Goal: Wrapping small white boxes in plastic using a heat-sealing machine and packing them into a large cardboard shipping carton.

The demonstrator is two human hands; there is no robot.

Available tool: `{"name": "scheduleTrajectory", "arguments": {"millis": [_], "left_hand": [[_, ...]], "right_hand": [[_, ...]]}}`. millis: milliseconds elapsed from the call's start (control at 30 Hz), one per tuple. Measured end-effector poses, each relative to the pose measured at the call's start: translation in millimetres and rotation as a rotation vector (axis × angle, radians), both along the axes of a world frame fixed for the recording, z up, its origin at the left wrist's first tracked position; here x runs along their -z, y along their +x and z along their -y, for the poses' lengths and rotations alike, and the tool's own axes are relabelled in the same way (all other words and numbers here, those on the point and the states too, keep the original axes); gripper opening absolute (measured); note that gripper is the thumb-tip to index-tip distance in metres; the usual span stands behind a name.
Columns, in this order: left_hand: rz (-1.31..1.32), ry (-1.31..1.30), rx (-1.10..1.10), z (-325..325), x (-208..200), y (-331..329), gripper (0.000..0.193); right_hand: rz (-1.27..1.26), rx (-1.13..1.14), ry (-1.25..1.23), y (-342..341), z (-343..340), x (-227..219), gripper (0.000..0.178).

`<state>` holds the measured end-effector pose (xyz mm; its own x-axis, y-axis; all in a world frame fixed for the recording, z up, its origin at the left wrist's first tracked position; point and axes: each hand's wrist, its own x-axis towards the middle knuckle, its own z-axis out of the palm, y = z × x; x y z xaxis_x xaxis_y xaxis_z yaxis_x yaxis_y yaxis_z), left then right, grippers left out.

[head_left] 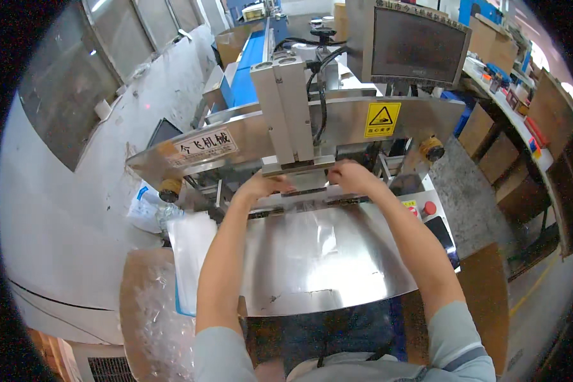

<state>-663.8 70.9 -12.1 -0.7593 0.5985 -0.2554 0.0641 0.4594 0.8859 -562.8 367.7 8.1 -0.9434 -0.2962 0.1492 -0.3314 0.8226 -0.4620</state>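
Note:
Both my arms reach across a shiny steel worktable (280, 280) to a machine with a grey upright press unit (283, 108). Just beneath the left end of its metal head bar (299, 167) is my left hand (264, 186), fingers pointing inward and smeared by motion. At the bar's right end my right hand (352, 176) has its fingers curled together; whatever they pinch is too small or hidden to name. Between the hands, a clear plastic sheet or bag (311, 230) appears to lie over the table's far part, its outline hard to tell from reflections.
A steel crossbar (344, 121) spans the machine, with a screen (414, 48) above. White sheets (194, 245) and a cardboard box of clear plastic (162, 312) stand left. A red button (430, 208) and phone (440, 239) sit right. A blue conveyor (245, 76) runs behind.

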Motion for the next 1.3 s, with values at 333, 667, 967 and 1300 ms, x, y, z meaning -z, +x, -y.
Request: {"name": "scheduleTrajectory", "arguments": {"millis": [333, 667, 967, 1300], "left_hand": [[-0.917, -0.246, -0.369, -31.8, -12.2, 128.1, 0.045], [-0.928, -0.396, -0.208, -14.0, 31.1, 337.0, 0.070], [-0.938, -0.333, -0.293, -15.2, 32.8, 367.4, 0.072], [-0.871, -0.341, -0.219, -3.5, 35.9, 383.8, 0.072]], "right_hand": [[-0.153, 0.072, 0.304, 55.9, 76.6, 6.5, 0.054], [-0.221, 0.035, 0.248, 103.8, 92.6, 12.2, 0.055], [-0.178, 0.088, 0.057, 174.0, 102.2, 38.9, 0.049], [-0.093, -0.078, 0.101, 147.1, 159.3, 40.5, 0.050]]}}
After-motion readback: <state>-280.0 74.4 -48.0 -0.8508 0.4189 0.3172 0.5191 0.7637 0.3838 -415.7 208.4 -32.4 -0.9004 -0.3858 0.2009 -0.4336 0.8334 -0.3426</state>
